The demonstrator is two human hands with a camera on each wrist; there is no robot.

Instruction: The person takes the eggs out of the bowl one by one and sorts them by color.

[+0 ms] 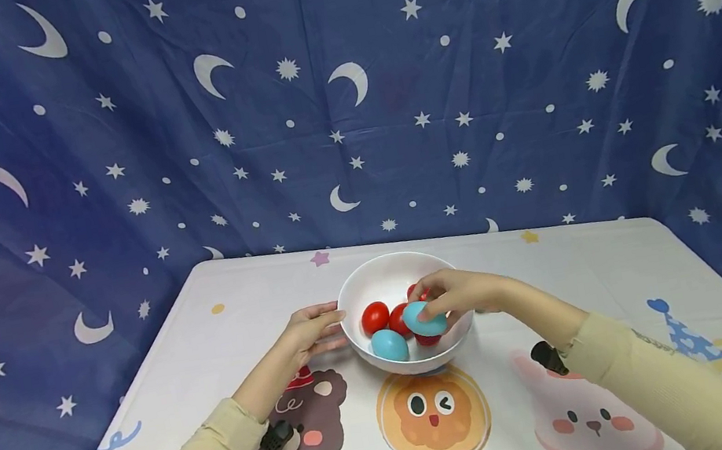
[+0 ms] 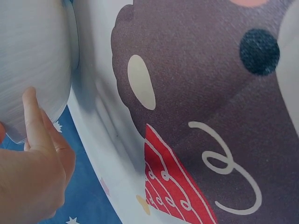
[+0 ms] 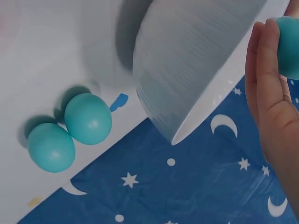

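Note:
A white bowl (image 1: 380,276) stands at mid-table, holding several red eggs (image 1: 375,318) and a blue egg (image 1: 389,346). At its left side my left hand (image 1: 310,334) holds it, the thumb at the rim and the other fingers spread along the outer wall (image 2: 35,56). Over the bowl's right half, my right hand (image 1: 456,293) pinches another blue egg (image 1: 424,319) between thumb and fingers. The held egg (image 3: 290,49) is partly cut off in the right wrist view. My right hand covers part of the red eggs beneath it.
Two more blue eggs (image 3: 88,118) lie side by side on the table beyond the bowl, mostly hidden in the head view. A printed white tablecloth (image 1: 258,298) covers the table. Behind its far edge hangs a blue curtain (image 1: 389,133) with moons and stars.

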